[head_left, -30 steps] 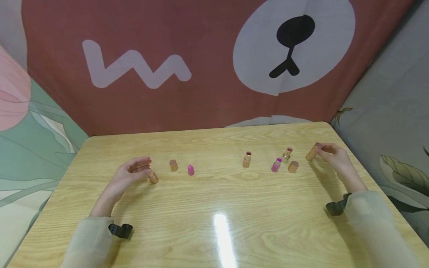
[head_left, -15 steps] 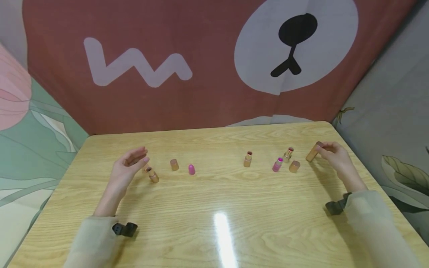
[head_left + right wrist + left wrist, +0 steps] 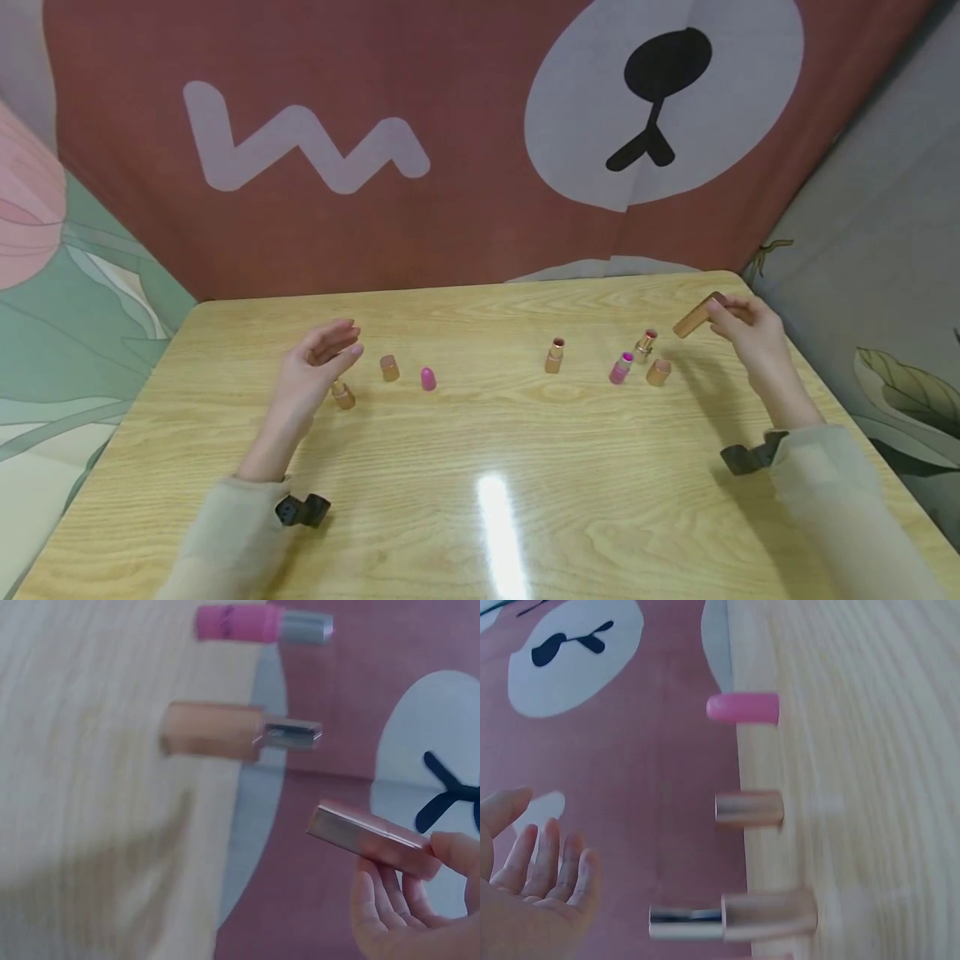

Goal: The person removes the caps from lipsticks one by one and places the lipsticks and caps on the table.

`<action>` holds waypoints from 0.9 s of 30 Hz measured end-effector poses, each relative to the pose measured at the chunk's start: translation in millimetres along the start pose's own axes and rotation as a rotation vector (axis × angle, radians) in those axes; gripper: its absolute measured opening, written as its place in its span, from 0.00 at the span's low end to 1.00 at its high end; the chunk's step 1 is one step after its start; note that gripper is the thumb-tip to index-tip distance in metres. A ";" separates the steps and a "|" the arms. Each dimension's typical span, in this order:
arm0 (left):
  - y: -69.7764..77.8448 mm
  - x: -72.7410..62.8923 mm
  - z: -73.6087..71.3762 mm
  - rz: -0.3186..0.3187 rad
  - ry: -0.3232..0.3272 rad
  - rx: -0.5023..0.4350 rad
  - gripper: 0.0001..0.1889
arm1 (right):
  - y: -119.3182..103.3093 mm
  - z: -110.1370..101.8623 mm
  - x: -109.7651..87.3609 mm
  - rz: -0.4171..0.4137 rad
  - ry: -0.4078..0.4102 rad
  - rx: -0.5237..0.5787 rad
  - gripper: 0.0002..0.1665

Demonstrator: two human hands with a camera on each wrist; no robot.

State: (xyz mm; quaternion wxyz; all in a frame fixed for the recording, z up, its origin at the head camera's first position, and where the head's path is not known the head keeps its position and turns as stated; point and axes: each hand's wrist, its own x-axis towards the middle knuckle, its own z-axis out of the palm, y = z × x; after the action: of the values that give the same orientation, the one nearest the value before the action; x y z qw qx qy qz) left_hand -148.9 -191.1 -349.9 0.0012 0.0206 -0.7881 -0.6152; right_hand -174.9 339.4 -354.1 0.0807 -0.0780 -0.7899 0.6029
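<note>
My left hand (image 3: 321,367) holds nothing. Its fingers are loosely bent, above and beside an uncapped gold lipstick tube (image 3: 344,395) that stands on the table. In the left wrist view this tube (image 3: 769,913) shows its shiny inner sleeve. A short gold cap (image 3: 389,368) and a pink cap (image 3: 428,379) stand to the right of that hand. At the far right my right hand (image 3: 753,337) pinches a capped lipstick (image 3: 694,317) between thumb and fingers, tilted and raised off the table. The right wrist view shows the same lipstick (image 3: 371,838) at my fingertips.
On the wooden table (image 3: 420,483) an uncapped gold lipstick (image 3: 553,357) stands near the middle. Close to my right hand are an open pink lipstick (image 3: 621,368), another uncapped lipstick (image 3: 646,343) and a gold cap (image 3: 658,372). A printed cloth (image 3: 375,233) hangs behind.
My left hand has let go of the uncapped gold tube, drawn back, then shifted right above it. My right hand has lifted the capped lipstick off the table and tilted it further.
</note>
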 end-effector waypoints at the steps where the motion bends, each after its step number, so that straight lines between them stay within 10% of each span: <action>1: 0.4 0.1 3.1 -0.004 -0.014 -0.001 0.26 | -3.0 1.5 -1.2 -0.008 0.007 0.062 0.09; 13: 4.1 0.8 48.0 -0.022 -0.185 0.015 0.24 | -35.8 34.8 -13.5 -0.079 -0.002 0.450 0.12; 27: 4.0 2.4 91.3 0.014 -0.385 -0.046 0.23 | -47.6 85.6 -27.5 0.026 -0.120 0.353 0.12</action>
State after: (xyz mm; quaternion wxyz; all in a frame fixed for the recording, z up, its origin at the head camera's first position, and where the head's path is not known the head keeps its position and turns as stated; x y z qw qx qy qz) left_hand -153.9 -101.7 -368.3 -0.1447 -0.1032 -0.7596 -0.6256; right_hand -168.3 240.4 -331.3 0.0379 -0.0367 -0.6741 0.7367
